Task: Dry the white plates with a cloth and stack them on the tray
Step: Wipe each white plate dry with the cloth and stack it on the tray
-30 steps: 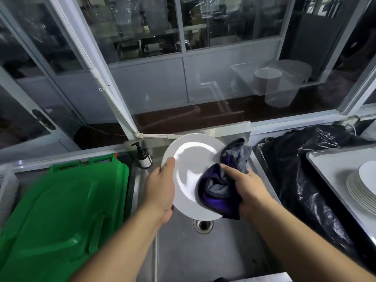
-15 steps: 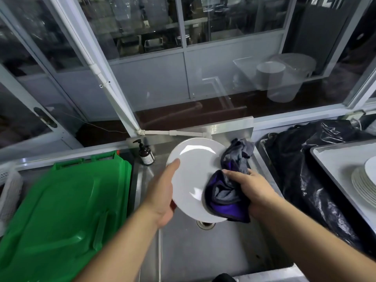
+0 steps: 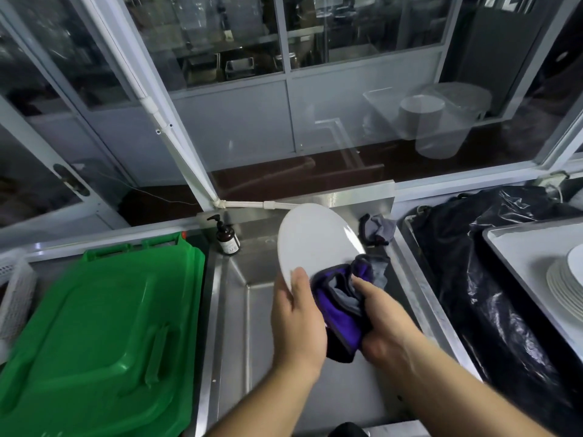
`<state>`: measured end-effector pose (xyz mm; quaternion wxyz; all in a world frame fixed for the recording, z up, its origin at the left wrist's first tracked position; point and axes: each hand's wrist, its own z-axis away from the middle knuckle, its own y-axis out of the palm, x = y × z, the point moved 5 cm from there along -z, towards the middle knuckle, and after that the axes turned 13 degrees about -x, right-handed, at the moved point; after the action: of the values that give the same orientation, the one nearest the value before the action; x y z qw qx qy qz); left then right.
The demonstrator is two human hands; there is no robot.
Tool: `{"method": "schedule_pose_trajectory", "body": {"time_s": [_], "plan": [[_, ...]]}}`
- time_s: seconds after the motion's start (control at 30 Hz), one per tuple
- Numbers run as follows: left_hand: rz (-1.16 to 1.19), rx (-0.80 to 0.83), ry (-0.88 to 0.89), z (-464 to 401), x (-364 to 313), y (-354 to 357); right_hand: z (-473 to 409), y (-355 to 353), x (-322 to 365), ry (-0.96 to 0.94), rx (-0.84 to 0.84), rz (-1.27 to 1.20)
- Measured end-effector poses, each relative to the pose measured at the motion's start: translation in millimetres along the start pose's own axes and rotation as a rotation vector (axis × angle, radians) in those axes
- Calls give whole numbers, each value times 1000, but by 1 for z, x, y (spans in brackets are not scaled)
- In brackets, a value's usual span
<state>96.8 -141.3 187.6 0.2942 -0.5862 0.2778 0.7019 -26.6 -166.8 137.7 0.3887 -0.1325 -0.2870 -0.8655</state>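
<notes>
- The plate [image 3: 315,238] is now tipped up on edge over the sink [image 3: 233,310], its face turned further away than half a second ago.
- The left hand [image 3: 298,323] grips its lower rim, thumb up on the near face.
- The right hand [image 3: 383,323] has dropped lower and bunches the purple cloth [image 3: 339,304] against the plate's bottom edge.
- Dried plates [image 3: 564,287] sit stacked on the tray [image 3: 517,250] at right.

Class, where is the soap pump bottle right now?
The soap pump bottle stands at the sink's back left corner, between the green lid and the held plate.
</notes>
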Motion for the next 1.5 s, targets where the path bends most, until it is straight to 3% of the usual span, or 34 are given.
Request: {"method": "schedule_pose_trajectory", "body": {"time_s": [0.13, 0.23, 0.37, 0.5, 0.6, 0.7, 0.8, 0.97, 1.1, 1.23, 1.43, 1.5], "plan": [[-6, 241, -129, -38, -8, -7, -6, -11, 42, -212, -3, 178], [-110, 302, -129, -58, -20, -14, -6, -9, 68, -388, 35, 279], [-145, 130, -57, -59, -26, -18, -3, -2, 61, -384, 22, 196], [-111, -178, -42, -24, -13, -17, 1, 7, 24, -183, -36, 12], [-103, -217, 5, 2, 0, -11, 4, 8, -3, -45, -45, -18], [-94, -35, -35, -2, 13, -10, 1, -1, -1, -21, -66, 28], [128, 225, -151, -5, 13, -8, -3, -8, 15, -43, -74, 61], [140, 229, -90, -13, 8, -8, -14, -8, 34, -367, -178, 246], [18, 290, 39, -17, -3, -7, -2, -7, 37, -678, -241, 631], [-107, 354, 79, -16, -5, -6, 23, 2, 31, -766, -109, 830], [-172, 484, 47, -2, 0, -8, 52, 28, 30, -814, 220, 859], [-177, 479, 48, 1, 1, -10, 52, 33, 38, -893, 235, 842]]}}
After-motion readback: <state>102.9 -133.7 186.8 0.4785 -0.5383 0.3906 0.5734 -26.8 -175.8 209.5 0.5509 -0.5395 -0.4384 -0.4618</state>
